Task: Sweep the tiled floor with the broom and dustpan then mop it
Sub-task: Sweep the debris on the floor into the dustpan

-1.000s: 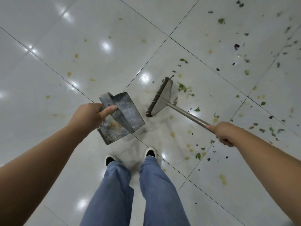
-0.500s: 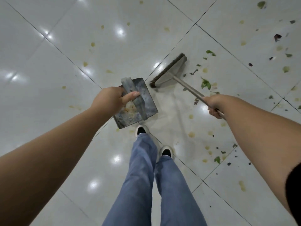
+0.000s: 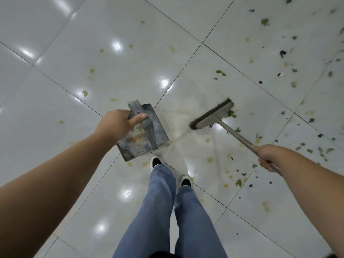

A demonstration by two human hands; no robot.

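**Head view: dustpan left, broom right, scraps on floor**

Head view looks straight down. Left hand (image 3: 116,125) grips the dustpan (image 3: 147,135) by its strap handle, thumb laid along the top; the other fingers are hidden under the handle. The pan hangs tilted above the floor (image 3: 130,58), yellowish residue inside, just ahead of the leading shoe (image 3: 156,161).

Right hand (image 3: 268,157) is clenched round the broom (image 3: 214,116) handle; the handle's upper end is hidden behind the forearm. Broom head sits right of the dustpan, apart from it, bristles toward the pan. Can't tell if the bristles touch the tile.

Green scraps (image 3: 231,114) lie partly hidden just behind the broom head; more green and dark bits spread right and toward the top-right corner, blurred there. Yellow spots are scattered over the tiles. A faint smear runs between pan and broom.

Jeans (image 3: 167,211) fill the bottom centre, cut off by the frame edge. Both forearms are cut off too.
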